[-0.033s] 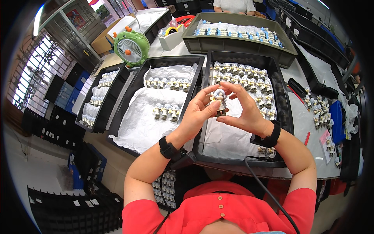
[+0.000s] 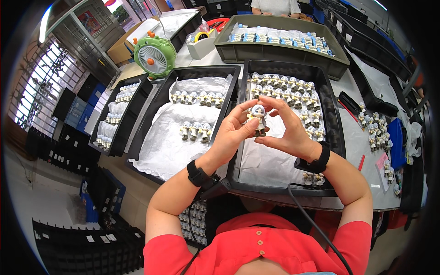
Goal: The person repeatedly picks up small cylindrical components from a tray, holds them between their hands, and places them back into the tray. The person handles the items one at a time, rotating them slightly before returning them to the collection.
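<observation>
Between my two hands a small figurine (image 2: 260, 121) with pale hair, a light coat and dark boots stands upright, held above the front tray. My left hand (image 2: 234, 129) grips it from the left, thumb across its body. Curved around the other side, my right hand (image 2: 292, 133) has fingertips near its head and a thumb under its feet; both hands are closed on it. Beneath them is a black tray (image 2: 338, 151) lined with white paper, with rows of similar figurines (image 2: 298, 98) along its far and right parts.
Left of it stands another black tray (image 2: 236, 75) with fewer figurines, then a narrower tray (image 2: 123, 130). A green fan (image 2: 155, 57), a tape dispenser (image 2: 203, 44) and an olive bin (image 2: 279, 52) stand behind. Loose figurines (image 2: 376, 133) lie at right. A cable (image 2: 316, 224) crosses my right side.
</observation>
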